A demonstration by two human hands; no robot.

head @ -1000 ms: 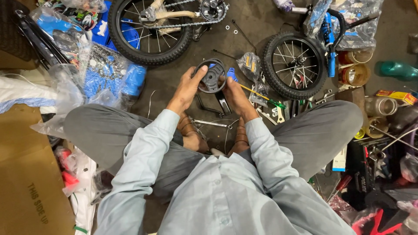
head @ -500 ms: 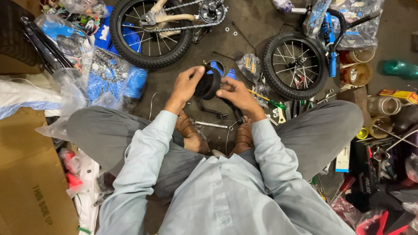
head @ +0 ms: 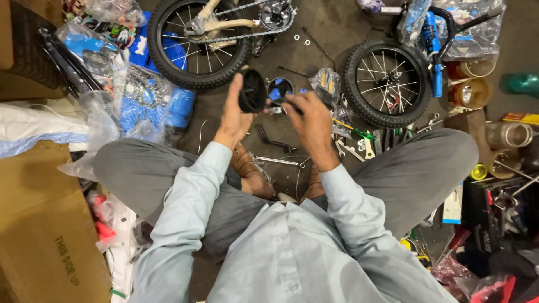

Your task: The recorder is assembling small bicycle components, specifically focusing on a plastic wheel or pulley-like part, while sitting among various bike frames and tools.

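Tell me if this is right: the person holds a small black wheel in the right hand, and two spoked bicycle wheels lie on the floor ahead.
Not quite. The head view shows the small black wheel in the left hand, not the right. Two spoked bicycle wheels do lie ahead.

Small round black plastic wheel (head: 252, 90); black rubber-tyred spoked wheel with silver chain (head: 203, 42); grey trousers (head: 415, 168); pale blue shirt sleeve (head: 191, 207); brown cardboard box (head: 39, 224).

small wheel (head: 252, 90) in left hand (head: 234, 115) | right hand (head: 312, 124) beside | 2 bike wheels (head: 197, 42) behind
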